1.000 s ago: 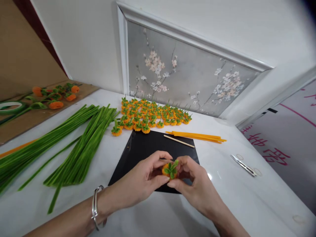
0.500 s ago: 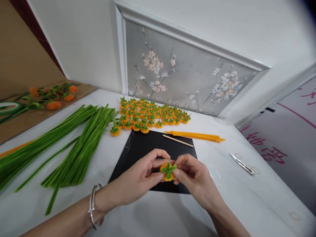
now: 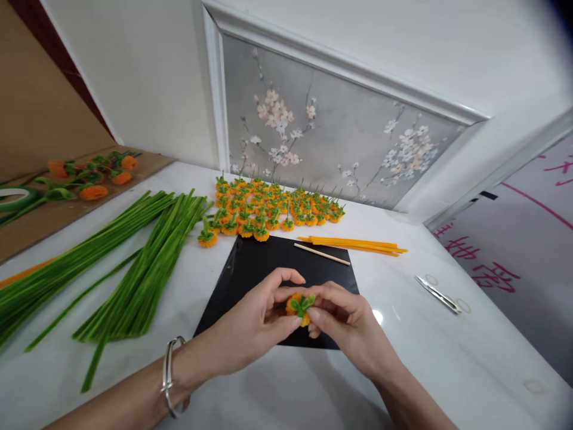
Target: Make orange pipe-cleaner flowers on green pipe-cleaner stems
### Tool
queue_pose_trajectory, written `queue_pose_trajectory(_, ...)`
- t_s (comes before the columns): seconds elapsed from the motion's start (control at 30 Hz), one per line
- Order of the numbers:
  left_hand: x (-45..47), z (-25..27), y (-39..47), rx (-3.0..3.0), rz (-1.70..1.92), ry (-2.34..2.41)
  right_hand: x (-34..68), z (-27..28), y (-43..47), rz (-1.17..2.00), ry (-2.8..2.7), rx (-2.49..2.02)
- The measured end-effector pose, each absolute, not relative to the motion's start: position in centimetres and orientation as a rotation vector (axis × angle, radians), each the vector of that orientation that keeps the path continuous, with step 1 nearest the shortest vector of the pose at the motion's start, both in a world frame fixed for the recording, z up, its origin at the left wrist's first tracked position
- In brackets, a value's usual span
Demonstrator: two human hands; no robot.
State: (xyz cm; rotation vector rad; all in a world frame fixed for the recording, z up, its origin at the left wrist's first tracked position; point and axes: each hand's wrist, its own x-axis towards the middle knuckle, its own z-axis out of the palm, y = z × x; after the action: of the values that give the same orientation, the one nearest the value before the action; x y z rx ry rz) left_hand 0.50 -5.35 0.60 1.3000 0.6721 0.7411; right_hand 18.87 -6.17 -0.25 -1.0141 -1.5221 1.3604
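Between my two hands, above a black mat (image 3: 264,257), is a small orange pipe-cleaner flower (image 3: 294,308) with green leaves on its underside, which faces me. My left hand (image 3: 250,325) grips the flower from the left, thumb at its lower edge and fingers behind it. From the right, my right hand (image 3: 347,325) pinches one of the green leaves between thumb and fingers. Parts of the flower are hidden by my fingertips. Behind the mat stand many finished-looking orange flowers (image 3: 273,206), heads down, green stems pointing up.
Green pipe cleaners (image 3: 143,280) lie in bundles at left. Orange pipe cleaners (image 3: 358,243) and a thin wooden stick (image 3: 322,254) lie at the mat's back right. Metal snips (image 3: 437,294) rest farther right. Green tape (image 3: 20,200) and stemmed orange flowers (image 3: 94,192) sit on cardboard at far left.
The flower has turned and tilted a little in my fingers, and my right fingers have shifted slightly left over its leaf. Both hands still hold it.
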Motion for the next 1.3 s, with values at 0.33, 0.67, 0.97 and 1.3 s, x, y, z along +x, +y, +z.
queue_pose_trajectory(0.33, 0.1, 0.2, -4.9, 1.473, 0.745, 0.819, 20.2, -0.4, -5.9, 1.058, -1.652, -1.046)
queue_pose_trajectory(0.67, 0.4, 0.8, -4.9, 1.437, 0.734, 0.845, 20.1, -1.2, -5.8, 0.492, -2.012, -1.113)
queue_pose_trajectory(0.97, 0.6, 0.5, -6.3, 1.640, 0.955, 1.055, 18.7, -1.9, -6.0, 1.267, -1.411, -1.020)
queue_pose_trajectory(1.3, 1.1, 0.5, -6.9, 1.812, 1.118, 1.129, 17.0, -2.9, -6.5, 1.138, -1.504, -1.024)
